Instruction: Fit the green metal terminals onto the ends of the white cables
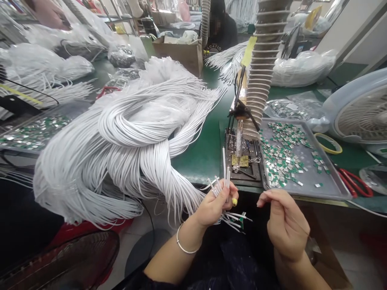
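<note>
Several white cables [227, 177] stick up out of my left hand [216, 203], whose fingers are closed round them. More white cable ends [234, 220] hang out below that hand, with a bit of green among them. My right hand [286, 221] is held apart to the right, near the tray's front edge. Its fingers are curled; whether something small sits between the fingertips I cannot make out. Just beyond my hands, a soldering iron [239, 137] is fixed tip-down over a dark work plate [250, 177] with a yellow sponge-like pad [240, 161].
A big pile of white cables [139, 133] covers the table's left. On the right, a grey tray [326, 187] holds small green-and-silver connectors [281, 157]. Red-handled pliers [353, 183], a tape roll [328, 143], a fan [363, 108] and a ribbed hose [266, 68] are nearby. Another person [222, 28] sits opposite.
</note>
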Motion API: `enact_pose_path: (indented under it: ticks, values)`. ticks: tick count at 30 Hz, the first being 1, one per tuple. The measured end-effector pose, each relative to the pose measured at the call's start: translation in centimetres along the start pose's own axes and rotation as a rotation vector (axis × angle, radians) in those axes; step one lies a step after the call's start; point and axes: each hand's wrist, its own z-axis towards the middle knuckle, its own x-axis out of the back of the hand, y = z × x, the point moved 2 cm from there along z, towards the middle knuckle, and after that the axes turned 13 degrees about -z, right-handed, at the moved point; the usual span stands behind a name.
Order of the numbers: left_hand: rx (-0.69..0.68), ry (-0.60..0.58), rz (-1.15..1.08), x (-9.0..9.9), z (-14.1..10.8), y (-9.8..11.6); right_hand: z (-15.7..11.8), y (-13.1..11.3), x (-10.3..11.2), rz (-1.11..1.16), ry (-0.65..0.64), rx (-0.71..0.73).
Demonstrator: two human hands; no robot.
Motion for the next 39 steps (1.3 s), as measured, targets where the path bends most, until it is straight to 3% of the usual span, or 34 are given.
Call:
enact_pose_path:
  ticks: [3,10,16,20,30,35,39]
  values:
    - [0.050,-0.049,0.122,-1.2,-0.4,0.2,0.3,0.4,0.3,-0.016,0.015,0.000]
    - [0.116,-0.189,0.719,-3.4,-0.2,0.5,2.1,2.2,1.0,-0.090,0.046,0.012]
    - [0.130,-0.119,0.925,-4.1,0.1,0.1,3.3,3.3,2.9,-0.078,0.033,0.119]
    - [0.157,-0.060,1.005,-4.8,0.1,0.4,3.6,3.8,3.5,-0.020,-0.135,0.146]
    - [0.175,-0.080,1.099,-6.0,0.2,-0.1,3.5,3.6,3.0,0.063,-0.601,0.288]
    - [0.132,-0.025,1.042,-5.9,-0.1,-0.5,3.0,4.2,2.7,0.134,-0.615,0.244]
    - [0.020,0.204,0.905,-5.4,-0.5,-0.3,2.6,4.1,2.7,0.236,-0.477,0.125]
